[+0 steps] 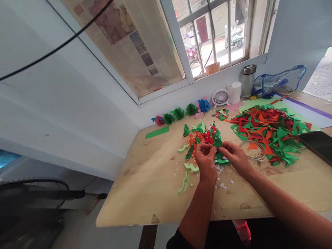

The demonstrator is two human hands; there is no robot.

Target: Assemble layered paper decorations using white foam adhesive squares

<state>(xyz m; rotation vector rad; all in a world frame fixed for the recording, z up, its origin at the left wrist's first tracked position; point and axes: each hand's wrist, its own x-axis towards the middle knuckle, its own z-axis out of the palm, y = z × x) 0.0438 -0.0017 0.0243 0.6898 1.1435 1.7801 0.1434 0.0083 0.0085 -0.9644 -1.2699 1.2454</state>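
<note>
In the head view, pinched a green paper piece in the left hand, with the right hand narrowed at its edge; could not tell whether gripping there too. Held it above the worktop, between wall edge and near edge, left of a heap of paper offcuts, beyond scattered white squares. Appeared light, bendable, easily creased; seemed best taken by the rim, with fingertips.
</note>
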